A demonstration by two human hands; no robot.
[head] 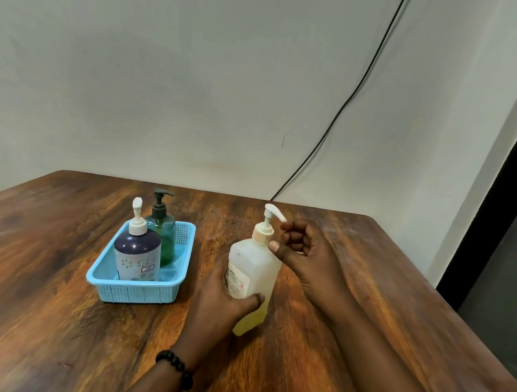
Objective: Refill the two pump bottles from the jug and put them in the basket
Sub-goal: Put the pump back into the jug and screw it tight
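Observation:
A translucent white jug with a white pump and a little yellow liquid at its bottom stands right of centre on the wooden table. My left hand grips its lower body from the left. My right hand is at the pump. Its thumb presses just under the collar and its curled fingers touch the nozzle tip. A blue mesh basket to the left holds two upright pump bottles. The dark navy bottle with a white pump is in front. The green bottle with a black pump is behind it.
The brown wooden table runs to a pale wall at the back. A black cable hangs down the wall behind the table's far edge. A dark window frame stands at the right.

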